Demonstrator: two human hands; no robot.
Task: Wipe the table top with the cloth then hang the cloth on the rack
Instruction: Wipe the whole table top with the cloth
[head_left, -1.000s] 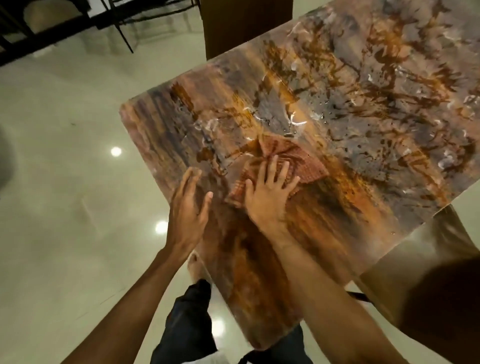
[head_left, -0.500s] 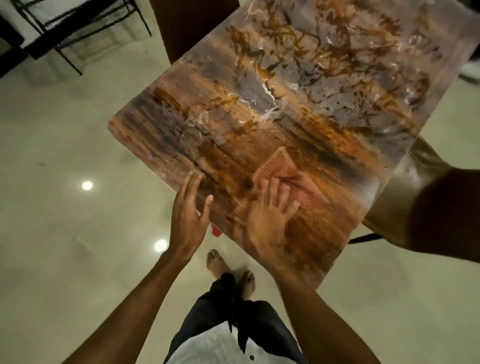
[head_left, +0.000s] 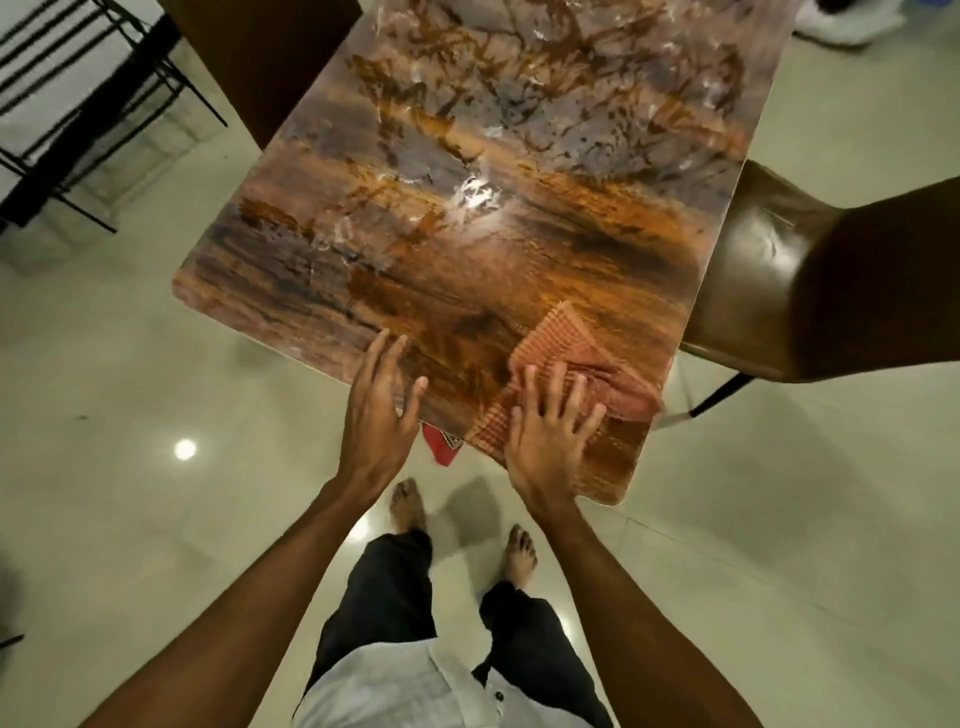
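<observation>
A brown and orange marbled table top (head_left: 467, 249) fills the upper middle of the head view. An orange checked cloth (head_left: 561, 338) lies crumpled at the table's near right corner. My right hand (head_left: 550, 431) presses flat on the cloth with fingers spread. My left hand (head_left: 382, 410) rests at the table's near edge, to the left of the cloth, fingers apart and holding nothing. A black metal rack (head_left: 78, 104) stands on the floor at the upper left.
A brown chair (head_left: 810, 280) stands against the table's right side, and another brown chair back (head_left: 260, 57) is at the far left side. A small red patterned thing (head_left: 441, 444) shows under the near edge. Glossy pale floor tiles surround my bare feet.
My right hand has dragged the cloth toward the table's near right corner. My left hand stayed at the near edge. The view has shifted back, showing more floor and my legs.
</observation>
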